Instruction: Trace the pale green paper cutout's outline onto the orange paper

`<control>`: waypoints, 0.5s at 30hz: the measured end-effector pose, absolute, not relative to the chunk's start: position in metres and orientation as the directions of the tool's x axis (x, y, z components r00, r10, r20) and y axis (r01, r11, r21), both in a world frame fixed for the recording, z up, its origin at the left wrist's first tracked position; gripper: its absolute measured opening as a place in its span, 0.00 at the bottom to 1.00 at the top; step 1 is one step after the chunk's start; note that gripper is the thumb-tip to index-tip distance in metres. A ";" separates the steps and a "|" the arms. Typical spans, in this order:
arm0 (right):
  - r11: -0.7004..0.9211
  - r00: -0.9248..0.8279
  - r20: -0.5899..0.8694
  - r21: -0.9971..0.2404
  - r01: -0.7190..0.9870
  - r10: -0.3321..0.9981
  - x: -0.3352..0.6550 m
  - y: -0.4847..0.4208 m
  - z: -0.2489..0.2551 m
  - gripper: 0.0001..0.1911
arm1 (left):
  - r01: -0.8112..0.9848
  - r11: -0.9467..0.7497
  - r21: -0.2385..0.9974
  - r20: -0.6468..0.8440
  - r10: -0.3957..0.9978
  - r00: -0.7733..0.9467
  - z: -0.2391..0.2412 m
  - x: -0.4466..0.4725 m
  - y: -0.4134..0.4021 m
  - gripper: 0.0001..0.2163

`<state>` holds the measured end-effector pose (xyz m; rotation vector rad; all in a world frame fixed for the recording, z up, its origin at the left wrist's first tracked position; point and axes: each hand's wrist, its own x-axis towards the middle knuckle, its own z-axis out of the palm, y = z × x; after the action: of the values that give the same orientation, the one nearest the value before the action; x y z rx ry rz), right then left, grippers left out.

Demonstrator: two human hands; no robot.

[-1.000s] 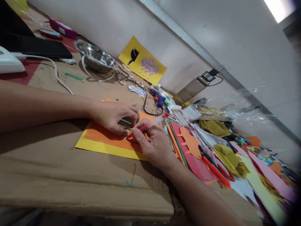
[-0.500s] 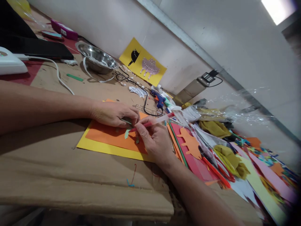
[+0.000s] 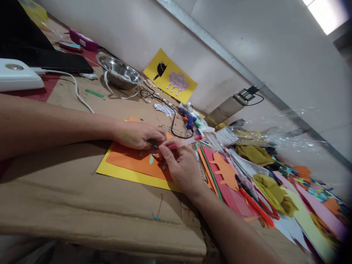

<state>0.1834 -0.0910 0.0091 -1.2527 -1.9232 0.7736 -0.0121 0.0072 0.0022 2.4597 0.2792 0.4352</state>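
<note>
My right hand [image 3: 183, 165] pinches a red pen [image 3: 191, 140] with a translucent barrel, its tip pointing left and down at the paper. My left hand [image 3: 137, 135] rests on an orange sheet [image 3: 126, 161], fingers curled together beside the pen's tip. What those fingertips hold, if anything, is hidden. Small pale green paper pieces [image 3: 151, 159] lie on the orange sheet just below the fingers. Under it is a yellow sheet [image 3: 118, 176], its near edge sticking out on the cardboard [image 3: 82, 198].
A steel bowl [image 3: 121, 71], a blue glue gun [image 3: 188, 119] and its black cable are at the back. To the right lie an orange cutout [image 3: 224, 172], scissors [image 3: 265, 201] and coloured papers. A grey bottle [image 3: 228, 108] leans near the wall. A white device [image 3: 20, 77] sits left.
The whole view has shifted slightly right and down. My left fingers have closed in nearer the pen tip, and the green strip seen at them earlier is now hidden. The pen stays in my right hand.
</note>
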 end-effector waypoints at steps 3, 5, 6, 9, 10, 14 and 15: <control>0.348 -0.280 0.229 -0.780 0.520 0.932 0.183 -0.090 0.009 0.11 | 0.087 -0.789 0.608 0.248 0.294 0.923 0.003 -0.012 0.006 0.09; 0.351 -0.283 0.229 -0.773 0.528 0.931 0.182 -0.090 0.010 0.10 | 0.084 -0.791 0.606 0.251 0.291 0.923 0.004 -0.012 0.006 0.09; 0.356 -0.284 0.233 -0.766 0.535 0.930 0.182 -0.090 0.010 0.10 | 0.084 -0.791 0.606 0.252 0.291 0.923 0.004 -0.012 0.006 0.09; 0.371 -0.287 0.246 -0.745 0.555 0.926 0.182 -0.090 0.011 0.09 | 0.088 -0.794 0.601 0.254 0.294 0.921 0.003 -0.012 0.006 0.09; 0.373 -0.288 0.249 -0.741 0.558 0.925 0.182 -0.090 0.011 0.10 | 0.090 -0.795 0.600 0.255 0.297 0.920 0.003 -0.012 0.006 0.08; 0.378 -0.291 0.251 -0.733 0.565 0.923 0.182 -0.090 0.011 0.10 | 0.092 -0.798 0.596 0.256 0.298 0.920 0.002 -0.012 0.007 0.08; 0.379 -0.292 0.252 -0.732 0.566 0.922 0.181 -0.090 0.011 0.10 | 0.094 -0.798 0.595 0.255 0.298 0.920 0.002 -0.012 0.007 0.08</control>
<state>0.1815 -0.0901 0.0111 -1.2780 -1.9788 0.6894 -0.0118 0.0067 0.0023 2.4761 0.2788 0.4528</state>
